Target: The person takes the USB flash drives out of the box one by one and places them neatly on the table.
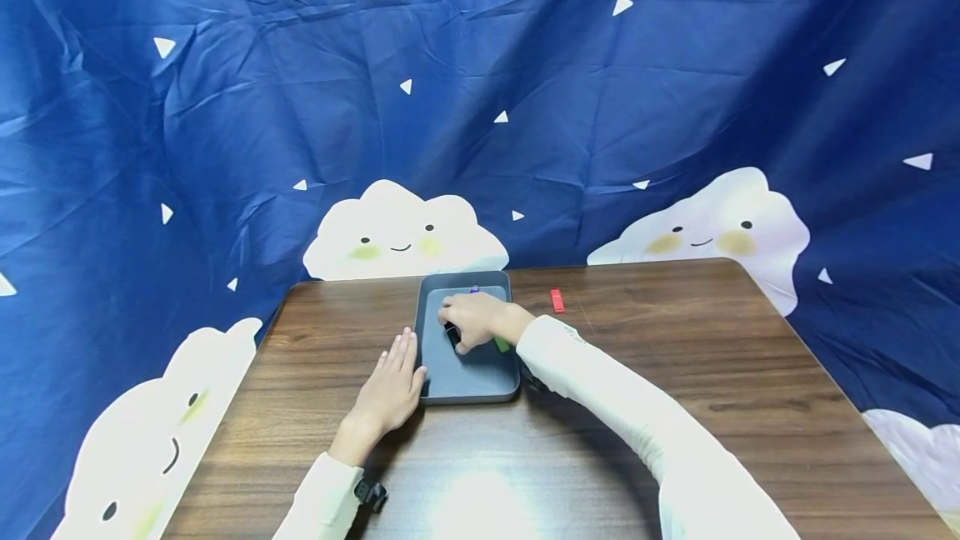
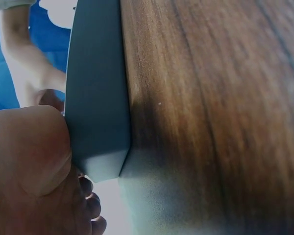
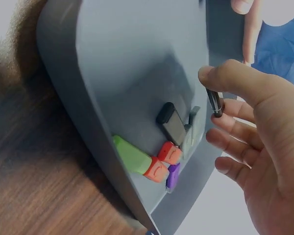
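My right hand (image 1: 480, 319) is over the grey tray (image 1: 467, 382). In the right wrist view it pinches a slim black USB stick (image 3: 214, 102) with a silver edge between thumb and fingers. On the tray floor lie a green piece (image 3: 131, 155) with a red end, another red piece (image 3: 170, 152), a black rectangular piece (image 3: 171, 124), a grey one (image 3: 192, 134) and a purple USB stick (image 3: 173, 177). My left hand (image 1: 388, 386) rests along the tray's left side, fingers straight, thumb near the rim. In the left wrist view the tray wall (image 2: 98, 83) stands beside that hand.
A small red stick (image 1: 557, 300) lies on the brown wooden table (image 1: 660, 340), right of the tray. Behind the table hangs a blue cloth (image 1: 525, 65) with clouds and white triangles. A bright glare shows on the table's front part.
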`<move>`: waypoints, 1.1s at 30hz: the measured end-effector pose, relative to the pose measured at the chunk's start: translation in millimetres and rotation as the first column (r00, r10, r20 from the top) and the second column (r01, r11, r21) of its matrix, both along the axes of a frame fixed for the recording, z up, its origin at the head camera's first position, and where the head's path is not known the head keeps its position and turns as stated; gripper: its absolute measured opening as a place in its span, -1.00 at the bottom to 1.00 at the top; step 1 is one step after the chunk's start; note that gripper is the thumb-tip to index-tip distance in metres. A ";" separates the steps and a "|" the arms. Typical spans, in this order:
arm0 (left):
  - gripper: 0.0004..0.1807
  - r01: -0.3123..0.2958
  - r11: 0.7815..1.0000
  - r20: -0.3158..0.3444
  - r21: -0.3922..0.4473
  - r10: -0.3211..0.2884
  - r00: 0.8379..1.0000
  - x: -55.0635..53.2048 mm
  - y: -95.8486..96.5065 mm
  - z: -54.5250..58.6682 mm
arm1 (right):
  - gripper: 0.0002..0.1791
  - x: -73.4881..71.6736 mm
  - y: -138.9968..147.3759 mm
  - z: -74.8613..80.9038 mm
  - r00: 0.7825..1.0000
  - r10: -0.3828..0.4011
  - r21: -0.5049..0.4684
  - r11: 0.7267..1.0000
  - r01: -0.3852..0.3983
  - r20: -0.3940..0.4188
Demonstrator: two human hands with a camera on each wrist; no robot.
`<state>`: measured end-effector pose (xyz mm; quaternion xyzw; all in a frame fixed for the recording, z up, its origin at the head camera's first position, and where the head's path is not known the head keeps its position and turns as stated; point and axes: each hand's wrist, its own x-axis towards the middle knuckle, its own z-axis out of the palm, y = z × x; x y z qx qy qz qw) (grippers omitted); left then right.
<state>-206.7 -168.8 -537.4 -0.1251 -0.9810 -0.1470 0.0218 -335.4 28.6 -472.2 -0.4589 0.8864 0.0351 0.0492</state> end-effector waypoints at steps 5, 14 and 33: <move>-0.31 0.002 1.000 -0.012 0.004 -0.002 1.000 0.7 0.0 -0.6 | -0.37 -0.8 4.0 3.9 1.000 -0.003 -0.012 1.000 0.004 0.004; -0.31 0.001 1.000 -0.018 0.000 -0.001 1.000 1.5 -0.8 -0.7 | -0.38 0.4 13.1 13.7 1.000 0.007 -0.035 0.999 -0.007 0.006; -0.30 -0.001 1.000 -0.020 0.009 0.001 1.000 0.8 0.0 -1.0 | -0.36 3.5 39.3 32.8 0.999 0.018 -0.137 0.990 -0.023 -0.039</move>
